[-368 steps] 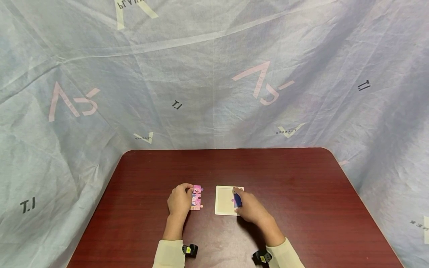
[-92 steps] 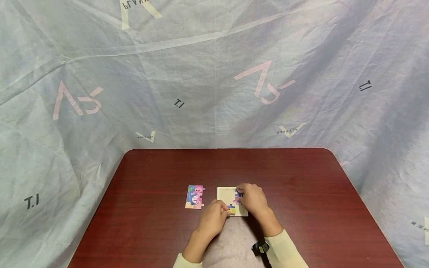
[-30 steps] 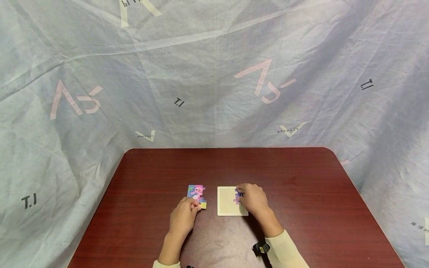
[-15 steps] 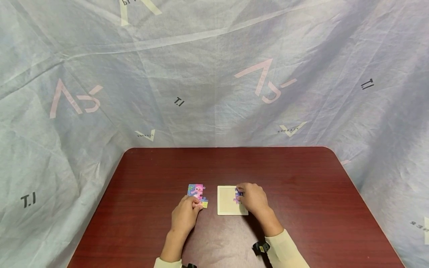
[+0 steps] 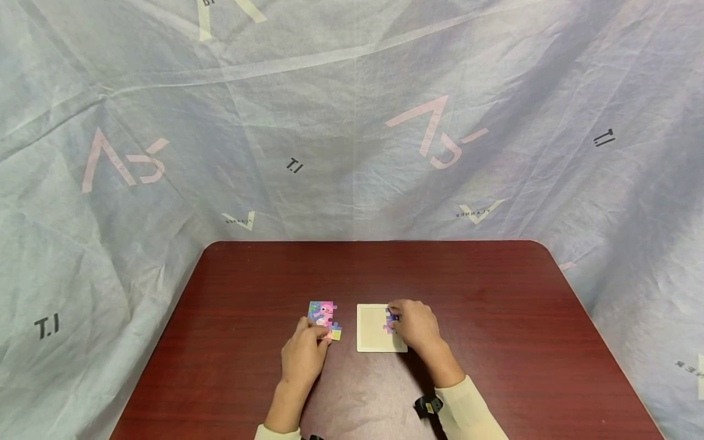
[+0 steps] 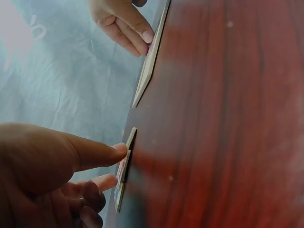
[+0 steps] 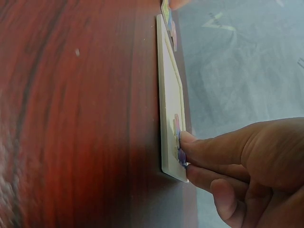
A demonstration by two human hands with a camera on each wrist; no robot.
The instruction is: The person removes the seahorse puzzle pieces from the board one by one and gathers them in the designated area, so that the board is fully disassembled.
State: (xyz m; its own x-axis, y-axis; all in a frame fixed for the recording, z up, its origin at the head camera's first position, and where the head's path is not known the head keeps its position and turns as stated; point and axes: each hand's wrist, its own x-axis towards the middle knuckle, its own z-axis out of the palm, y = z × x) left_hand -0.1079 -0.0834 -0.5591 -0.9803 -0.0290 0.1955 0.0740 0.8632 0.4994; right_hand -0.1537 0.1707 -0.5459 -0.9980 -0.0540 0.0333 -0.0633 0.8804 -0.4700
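Observation:
Joined pink and blue puzzle pieces [image 5: 321, 310] lie on the table left of a cream puzzle tray [image 5: 371, 328]. A yellow-green puzzle piece [image 5: 337, 334] sits at their lower right. My left hand [image 5: 301, 355] pinches a puzzle piece at the near edge of that group; its thumb [image 6: 119, 149] presses on the edge, and the hand hides part of the pieces. With thumb and fingertips, my right hand [image 5: 418, 325] pinches purple-blue puzzle pieces [image 7: 179, 142] at the tray's right side, covering some of them.
A dark red wooden table [image 5: 467, 275] carries everything. Grey printed cloth [image 5: 308, 110] hangs behind and at the sides. A black wrist camera [image 5: 428, 406] is strapped at the right cuff.
The left hand has carried the yellow-green piece from the tray leftward to the joined pieces, then shifted slightly there. The right hand has stayed at the tray's right side.

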